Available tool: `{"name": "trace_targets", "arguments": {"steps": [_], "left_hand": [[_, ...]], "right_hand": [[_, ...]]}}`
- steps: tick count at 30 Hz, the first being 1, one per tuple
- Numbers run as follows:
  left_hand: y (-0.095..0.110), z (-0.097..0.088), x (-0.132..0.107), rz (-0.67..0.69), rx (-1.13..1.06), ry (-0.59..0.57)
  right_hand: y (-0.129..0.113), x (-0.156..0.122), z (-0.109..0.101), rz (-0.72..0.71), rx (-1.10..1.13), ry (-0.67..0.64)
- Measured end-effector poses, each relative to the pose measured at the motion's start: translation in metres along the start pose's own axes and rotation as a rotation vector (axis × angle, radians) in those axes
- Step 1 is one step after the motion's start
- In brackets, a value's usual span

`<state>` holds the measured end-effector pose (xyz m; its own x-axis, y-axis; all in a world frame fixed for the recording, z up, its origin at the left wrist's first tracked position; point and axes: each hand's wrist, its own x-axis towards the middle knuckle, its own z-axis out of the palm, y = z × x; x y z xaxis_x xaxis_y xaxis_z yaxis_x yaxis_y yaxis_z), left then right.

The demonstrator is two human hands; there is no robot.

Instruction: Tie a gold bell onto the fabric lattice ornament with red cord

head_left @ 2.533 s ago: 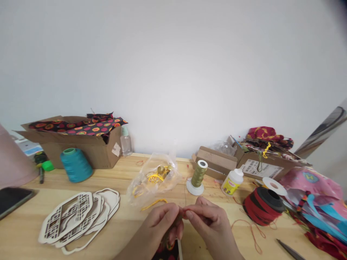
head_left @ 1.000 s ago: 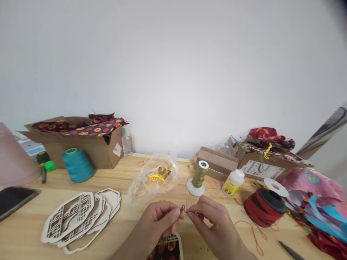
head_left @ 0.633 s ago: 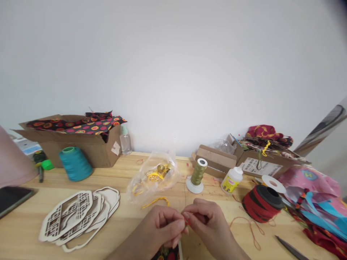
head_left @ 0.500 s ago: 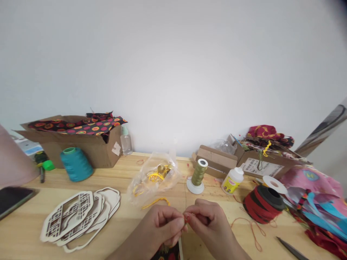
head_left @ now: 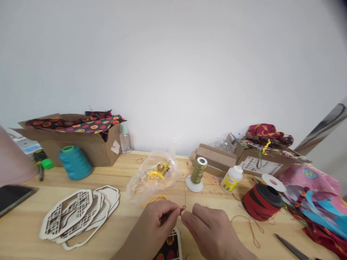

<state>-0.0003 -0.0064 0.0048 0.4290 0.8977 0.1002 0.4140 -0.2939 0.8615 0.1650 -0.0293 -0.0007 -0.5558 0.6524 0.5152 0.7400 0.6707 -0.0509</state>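
Note:
My left hand pinches a thin red cord between thumb and forefinger, and a small loop of it sticks up from the fingertips. Close beside it, my right hand is closed at the cord's other side, its fingertips almost touching the left ones; the bit of cord inside them is hidden. Beneath the hands lies a pale cut-out frame backed with dark patterned fabric, partly covered by the left hand. Behind the hands stands a spool of olive thread, with a strand running down toward the fingers.
Pale cut-out frames are stacked at left, near a teal thread cone and a fabric-filled box. A plastic bag holds yellow cord and bells. To the right are a glue bottle, a red-black spool and scissors.
Both hands have shifted slightly and the right has turned over more, showing its back. A small red loop now shows between the fingertips, and more of the fabric-backed frame is visible below.

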Motion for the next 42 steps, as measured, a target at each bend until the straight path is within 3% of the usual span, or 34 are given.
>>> {"name": "trace_targets", "arguments": {"steps": [4, 9, 13, 16, 22, 28, 33, 36, 42], "left_hand": [[-0.001, 0.001, -0.002, 0.184, 0.208, -0.089], [-0.001, -0.002, -0.003, 0.37, 0.278, -0.133], [-0.003, -0.003, -0.004, 0.368, 0.264, -0.044], [-0.006, -0.002, -0.004, 0.319, 0.229, 0.009], [-0.004, -0.003, -0.003, 0.233, 0.155, 0.059], [-0.005, -0.006, 0.001, 0.188, 0.153, 0.08], [-0.007, -0.005, 0.003, 0.212, 0.219, 0.026], [-0.005, -0.003, 0.002, 0.239, 0.288, -0.043], [-0.003, -0.001, 0.0, 0.29, 0.341, -0.132]], "right_hand": [[0.006, 0.001, -0.006, 0.072, 0.055, -0.056], [0.01, 0.005, -0.007, 0.297, 0.504, 0.003], [0.005, 0.009, 0.001, 0.532, 0.815, 0.013], [0.0, 0.01, 0.006, 0.601, 0.922, 0.053], [-0.002, 0.007, 0.009, 0.386, 0.607, 0.12], [-0.002, 0.001, 0.002, 0.151, 0.209, 0.052], [-0.002, 0.001, -0.007, 0.031, -0.032, -0.027], [0.001, 0.001, -0.008, 0.055, -0.037, -0.018], [0.01, 0.001, -0.007, 0.196, 0.286, 0.12]]}}
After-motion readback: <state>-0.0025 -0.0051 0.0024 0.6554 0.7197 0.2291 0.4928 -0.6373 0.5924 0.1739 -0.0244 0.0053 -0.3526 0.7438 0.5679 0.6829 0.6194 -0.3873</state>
